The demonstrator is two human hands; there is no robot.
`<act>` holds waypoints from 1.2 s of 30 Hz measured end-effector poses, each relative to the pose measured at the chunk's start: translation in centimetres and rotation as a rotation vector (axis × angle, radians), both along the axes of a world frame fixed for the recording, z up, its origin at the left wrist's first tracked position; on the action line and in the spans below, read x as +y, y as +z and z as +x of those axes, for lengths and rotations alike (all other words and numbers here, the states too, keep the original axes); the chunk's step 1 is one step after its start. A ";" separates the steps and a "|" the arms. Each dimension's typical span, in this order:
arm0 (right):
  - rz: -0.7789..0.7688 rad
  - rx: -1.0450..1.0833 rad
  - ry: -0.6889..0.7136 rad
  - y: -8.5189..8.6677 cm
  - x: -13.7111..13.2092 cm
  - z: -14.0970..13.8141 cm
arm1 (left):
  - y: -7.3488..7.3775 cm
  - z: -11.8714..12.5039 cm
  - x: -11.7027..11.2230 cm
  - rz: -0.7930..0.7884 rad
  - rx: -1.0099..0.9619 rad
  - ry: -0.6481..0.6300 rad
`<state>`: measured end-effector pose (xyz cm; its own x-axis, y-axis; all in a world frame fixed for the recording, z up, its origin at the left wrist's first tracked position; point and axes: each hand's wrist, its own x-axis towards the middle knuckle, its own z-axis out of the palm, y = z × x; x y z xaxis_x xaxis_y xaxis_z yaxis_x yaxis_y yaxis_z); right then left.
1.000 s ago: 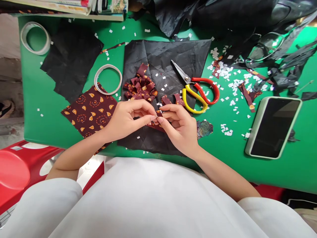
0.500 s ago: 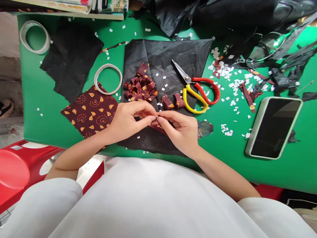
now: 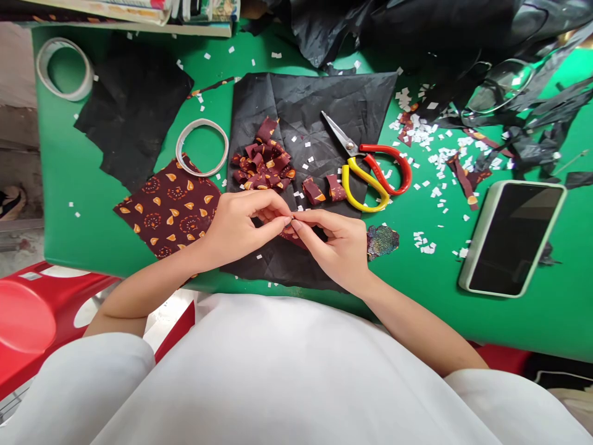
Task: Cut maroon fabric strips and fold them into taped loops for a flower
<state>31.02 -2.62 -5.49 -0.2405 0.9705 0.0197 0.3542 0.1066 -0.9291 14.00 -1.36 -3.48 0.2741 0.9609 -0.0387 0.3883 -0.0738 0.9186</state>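
My left hand (image 3: 241, 225) and my right hand (image 3: 336, 244) meet fingertip to fingertip over a black sheet (image 3: 319, 105) on the green table (image 3: 83, 235). Both pinch a small maroon patterned fabric strip (image 3: 291, 233), mostly hidden under the fingers. Just beyond the hands lies a pile of folded maroon strips (image 3: 263, 162), with two loose folded pieces (image 3: 323, 188) beside it. Red-and-yellow scissors (image 3: 368, 167) lie shut to the right of the pile.
A maroon patterned cloth (image 3: 169, 210) and a tape ring (image 3: 202, 147) lie left of my hands; another tape roll (image 3: 65, 68) sits far left. A phone (image 3: 512, 238) lies at right among white paper bits and scraps. Black fabric (image 3: 132, 108) covers the back-left.
My right hand's fingers have dropped slightly and closed in on the strip, uncovering the two loose folded pieces. The left hand has barely moved.
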 end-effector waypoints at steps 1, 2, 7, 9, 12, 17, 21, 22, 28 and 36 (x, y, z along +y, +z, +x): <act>0.027 -0.006 0.006 0.0 0.0 0.0 | 0.0 0.0 0.0 0.004 0.004 0.001; 0.062 -0.013 0.010 0.0 0.1 -0.1 | 0.0 0.0 0.0 0.008 0.009 0.000; 0.213 -0.029 0.059 -0.1 0.3 0.0 | -0.1 0.0 -0.2 0.009 0.037 0.006; 0.229 -0.023 0.081 -0.2 0.4 0.1 | 0.0 0.0 -0.2 -0.015 0.031 0.016; 0.241 -0.006 0.095 -0.3 0.4 0.1 | 0.1 -0.1 -0.2 -0.072 0.003 0.030; 0.246 0.021 0.105 -0.4 0.5 0.2 | 0.3 -0.1 -0.1 -0.086 0.020 -0.028; 0.307 -0.022 0.095 -0.4 0.4 0.1 | 0.2 -0.1 -0.1 0.014 0.155 -0.102; 0.340 -0.049 0.090 -0.5 0.3 0.1 | 0.1 -0.1 -0.2 0.057 0.195 -0.107; 0.549 -0.201 0.109 -1.1 0.1 0.2 | -0.4 -0.1 -0.3 0.239 0.304 -0.153; 0.564 -0.196 0.100 -1.1 0.0 0.2 | -0.6 0.0 -0.4 0.349 0.301 -0.181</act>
